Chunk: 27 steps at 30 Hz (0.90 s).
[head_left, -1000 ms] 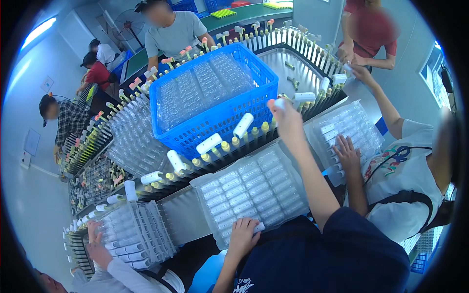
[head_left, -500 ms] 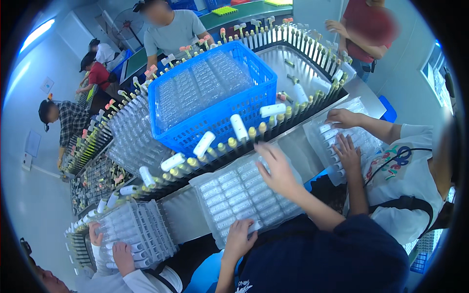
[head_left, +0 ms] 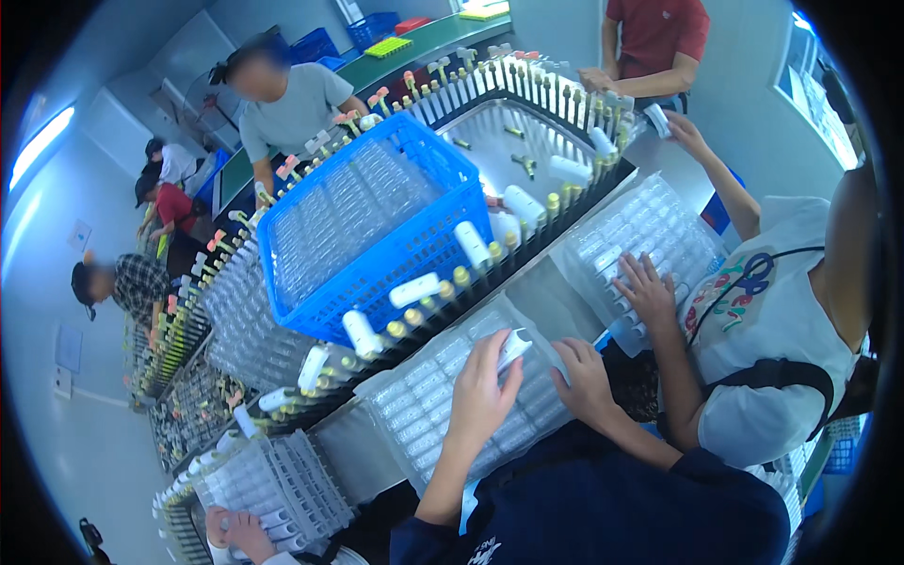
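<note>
My left hand (head_left: 488, 391) is closed on a white oblong plastic casing (head_left: 514, 347), held just over the far right part of a clear plastic blister tray (head_left: 386, 388). Rows of the tray's pockets look filled with similar white pieces. At the tray's right edge, my right hand (head_left: 586, 379) lies with thumb and fingers apart and nothing visible in it. Beyond the tray runs a line of yellow-tipped pegs, some carrying white casings (head_left: 414, 291).
A blue crate (head_left: 377, 273) of stacked clear trays stands on the peg-lined metal table. To my right, a co-worker's hand (head_left: 648, 292) rests on another blister tray (head_left: 650, 221). At the left, another person's hands (head_left: 240, 532) touch a stack of trays (head_left: 311, 490).
My right hand has drawn back from the pegs to the tray's right edge. My left hand has moved from the near edge to the far right part, holding a white casing. The view has shifted.
</note>
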Tool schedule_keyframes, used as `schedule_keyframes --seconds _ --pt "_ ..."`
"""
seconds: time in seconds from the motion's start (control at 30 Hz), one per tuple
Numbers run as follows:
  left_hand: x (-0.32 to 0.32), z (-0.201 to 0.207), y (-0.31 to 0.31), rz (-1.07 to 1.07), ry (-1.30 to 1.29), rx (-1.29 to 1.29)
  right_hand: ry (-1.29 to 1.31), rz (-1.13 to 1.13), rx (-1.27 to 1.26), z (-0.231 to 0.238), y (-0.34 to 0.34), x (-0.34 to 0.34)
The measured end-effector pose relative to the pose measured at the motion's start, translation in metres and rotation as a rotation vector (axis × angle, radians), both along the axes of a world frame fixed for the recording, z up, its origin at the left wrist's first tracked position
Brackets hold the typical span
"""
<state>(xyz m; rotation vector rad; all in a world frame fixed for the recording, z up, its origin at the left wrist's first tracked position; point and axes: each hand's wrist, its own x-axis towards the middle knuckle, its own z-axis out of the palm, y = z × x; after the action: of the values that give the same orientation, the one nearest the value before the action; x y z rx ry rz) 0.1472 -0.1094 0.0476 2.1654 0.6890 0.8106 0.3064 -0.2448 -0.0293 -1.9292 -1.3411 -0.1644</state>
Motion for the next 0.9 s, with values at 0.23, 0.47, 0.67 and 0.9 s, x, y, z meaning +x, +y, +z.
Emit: schedule_keyframes --seconds 0.23,0.47,0.67,0.9 --pt "0.016 -0.034 -0.009 -0.007 0.102 -0.002 0.547 0.064 -0.444 -0.074 -0.016 0.014" --pt "-0.043 -0.043 -0.018 0.19 0.191 -0.022 0.583 0.056 -0.207 -0.09 -0.018 0.008" --pt "-0.076 -0.007 -0.018 0.362 0.147 0.022 0.703 0.095 -0.02 -0.029 -0.025 -0.007" --pt "-0.054 0.11 0.012 0.203 -0.32 -0.07 1.008 0.211 -0.022 0.073 -0.07 -0.035"
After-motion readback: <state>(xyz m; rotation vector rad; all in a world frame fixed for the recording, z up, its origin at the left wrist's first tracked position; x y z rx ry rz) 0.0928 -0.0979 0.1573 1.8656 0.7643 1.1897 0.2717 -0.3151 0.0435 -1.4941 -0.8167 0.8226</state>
